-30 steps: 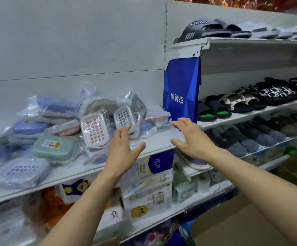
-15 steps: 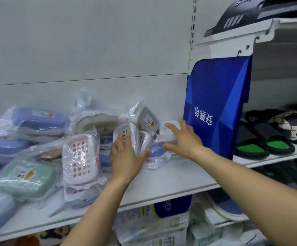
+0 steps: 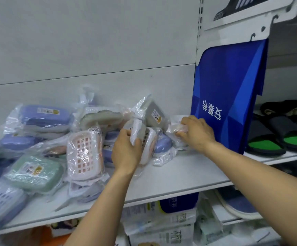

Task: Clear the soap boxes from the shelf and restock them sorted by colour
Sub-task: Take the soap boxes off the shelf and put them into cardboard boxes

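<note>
Soap boxes in clear wrap crowd the left and middle of the white shelf (image 3: pixel 179 174). Counted from the left: four blue or lilac boxes (image 3: pixel 44 116) stacked and lying at the far left, one green box (image 3: pixel 34 173) in front, one pink box (image 3: pixel 83 150) standing on edge, a grey one (image 3: pixel 154 114) tilted against the back panel, and a small blue one (image 3: pixel 162 144) low beside it; more lie underneath, too wrapped to count. The left hand (image 3: pixel 126 153) has its fingers curled closed around an upright white box (image 3: pixel 144 141) in the middle of the pile. The right hand (image 3: pixel 195 134), fingers bent and pinched, grips a wrapped pale box (image 3: pixel 178 128) at the pile's right end, just beside the blue bag (image 3: pixel 229 89). Two green-soled slippers (image 3: pixel 277 141) sit on the next shelf.
</note>
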The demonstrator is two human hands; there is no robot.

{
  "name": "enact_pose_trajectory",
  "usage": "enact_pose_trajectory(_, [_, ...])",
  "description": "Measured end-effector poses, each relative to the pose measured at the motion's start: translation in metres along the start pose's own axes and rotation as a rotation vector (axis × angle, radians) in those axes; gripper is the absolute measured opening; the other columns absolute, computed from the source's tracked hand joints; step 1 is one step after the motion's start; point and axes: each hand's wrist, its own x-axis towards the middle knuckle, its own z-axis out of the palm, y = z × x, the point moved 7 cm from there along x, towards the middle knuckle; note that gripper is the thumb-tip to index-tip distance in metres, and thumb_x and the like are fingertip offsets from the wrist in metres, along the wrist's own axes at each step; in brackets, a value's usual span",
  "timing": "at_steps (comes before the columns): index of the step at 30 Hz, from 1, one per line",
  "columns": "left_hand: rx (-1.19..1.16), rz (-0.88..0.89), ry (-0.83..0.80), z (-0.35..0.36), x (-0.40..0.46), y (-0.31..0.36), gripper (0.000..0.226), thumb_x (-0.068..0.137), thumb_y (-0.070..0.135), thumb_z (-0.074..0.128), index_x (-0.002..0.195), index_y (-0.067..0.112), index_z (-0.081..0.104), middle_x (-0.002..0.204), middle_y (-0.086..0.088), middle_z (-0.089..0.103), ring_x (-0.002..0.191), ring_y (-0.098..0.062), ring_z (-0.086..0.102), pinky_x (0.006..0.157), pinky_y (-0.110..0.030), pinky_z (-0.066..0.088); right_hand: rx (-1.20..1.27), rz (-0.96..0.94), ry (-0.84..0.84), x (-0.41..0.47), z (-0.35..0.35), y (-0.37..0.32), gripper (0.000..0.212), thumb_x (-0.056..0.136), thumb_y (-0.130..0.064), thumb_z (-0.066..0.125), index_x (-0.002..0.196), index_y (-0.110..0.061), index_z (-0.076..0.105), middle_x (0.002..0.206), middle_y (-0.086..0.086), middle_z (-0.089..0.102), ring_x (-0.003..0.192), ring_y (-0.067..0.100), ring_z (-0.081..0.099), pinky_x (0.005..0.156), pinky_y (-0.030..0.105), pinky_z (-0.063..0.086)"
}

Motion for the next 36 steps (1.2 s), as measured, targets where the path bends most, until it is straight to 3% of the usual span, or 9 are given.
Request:
enact_pose_trajectory(5, [-0.172, -0.059, -0.053, -0.023, -0.021, 0.013, 0.017, 0.089, 0.023, 0.058, 0.104, 0.016, 0.053, 0.093, 0.001, 0.065, 0.088, -0.024, 0.063, 0.082, -0.043, 0.053, 0.215, 0.099, 0.060, -0.040, -0.033, 0.002, 0.034, 0.087, -0.051, 0.063, 0.109, -0.025, 0.056, 0.113, 0.002, 0.057, 0.101, 0.029, 0.056, 0.072, 0.036, 0.045])
enact_pose_trajectory(10, [-0.302, -0.003, -0.076, -0.059, -0.070, 0.031, 0.016, 0.088, 0.027, 0.059, 0.102, 0.021, 0.054, 0.092, 0.007, 0.062, 0.086, -0.016, 0.063, 0.079, -0.050, 0.056, 0.388, 0.069, 0.122, -0.108, -0.063, -0.011, 0.040, 0.082, -0.057, 0.066, 0.084, -0.023, 0.044, 0.095, -0.003, 0.053, 0.083, 0.020, 0.051, 0.064, 0.033, 0.037])
enact_pose_trajectory(12, [-0.367, 0.030, -0.070, -0.083, -0.105, 0.036, 0.014, 0.090, 0.027, 0.060, 0.103, 0.023, 0.054, 0.094, 0.008, 0.061, 0.083, -0.010, 0.063, 0.075, -0.043, 0.059, 0.519, 0.038, 0.132, -0.147, -0.074, -0.020, 0.041, 0.079, -0.059, 0.069, 0.082, -0.023, 0.049, 0.092, -0.005, 0.054, 0.078, 0.013, 0.051, 0.063, 0.032, 0.037])
enact_pose_trajectory(15, [-0.407, 0.090, -0.014, -0.125, -0.163, 0.033, 0.011, 0.093, 0.024, 0.062, 0.102, 0.023, 0.055, 0.094, 0.010, 0.061, 0.079, 0.001, 0.060, 0.066, -0.017, 0.053, 0.729, 0.009, 0.114, -0.209, -0.081, -0.034, 0.037, 0.075, -0.056, 0.075, 0.085, -0.025, 0.057, 0.095, -0.007, 0.061, 0.086, 0.011, 0.055, 0.070, 0.031, 0.044])
enact_pose_trajectory(19, [-0.372, 0.068, 0.052, -0.174, -0.232, 0.000, 0.012, 0.094, 0.023, 0.062, 0.104, 0.020, 0.057, 0.094, 0.012, 0.062, 0.082, 0.005, 0.058, 0.067, -0.009, 0.045, 0.836, -0.039, 0.076, -0.279, -0.079, -0.069, 0.029, 0.076, -0.043, 0.079, 0.089, -0.023, 0.063, 0.096, -0.011, 0.064, 0.089, 0.005, 0.057, 0.076, 0.027, 0.047])
enact_pose_trajectory(24, [-0.315, -0.019, 0.084, -0.235, -0.290, -0.052, 0.014, 0.094, 0.023, 0.062, 0.106, 0.020, 0.056, 0.098, 0.011, 0.061, 0.085, 0.005, 0.058, 0.070, -0.019, 0.049, 0.879, -0.109, -0.027, -0.334, -0.063, -0.134, 0.029, 0.076, -0.041, 0.079, 0.090, -0.021, 0.063, 0.104, -0.012, 0.064, 0.096, 0.011, 0.058, 0.081, 0.031, 0.048])
enact_pose_trajectory(29, [-0.253, -0.103, 0.169, -0.304, -0.314, -0.108, 0.021, 0.094, 0.020, 0.062, 0.112, 0.013, 0.055, 0.104, 0.002, 0.059, 0.087, -0.001, 0.057, 0.061, -0.005, 0.043, 0.894, -0.229, -0.164, -0.367, -0.036, -0.224, 0.034, 0.074, -0.045, 0.078, 0.092, -0.020, 0.064, 0.110, -0.013, 0.063, 0.104, 0.006, 0.055, 0.084, 0.023, 0.043])
enact_pose_trajectory(33, [-0.225, -0.164, 0.251, -0.370, -0.323, -0.172, 0.017, 0.091, 0.019, 0.063, 0.107, 0.016, 0.057, 0.098, 0.008, 0.062, 0.083, 0.004, 0.057, 0.066, -0.007, 0.042, 0.911, -0.297, -0.247, -0.387, -0.005, -0.313, 0.030, 0.076, -0.041, 0.080, 0.090, -0.018, 0.065, 0.099, -0.007, 0.067, 0.095, 0.010, 0.059, 0.083, 0.034, 0.049])
enact_pose_trajectory(36, [-0.211, -0.243, 0.319, -0.431, -0.326, -0.232, 0.017, 0.089, 0.019, 0.065, 0.105, 0.018, 0.058, 0.096, 0.012, 0.062, 0.085, 0.001, 0.059, 0.073, -0.022, 0.049, 0.952, -0.331, -0.314, -0.404, 0.023, -0.392, 0.029, 0.076, -0.048, 0.078, 0.086, -0.025, 0.064, 0.088, -0.004, 0.067, 0.086, 0.018, 0.063, 0.080, 0.047, 0.052])
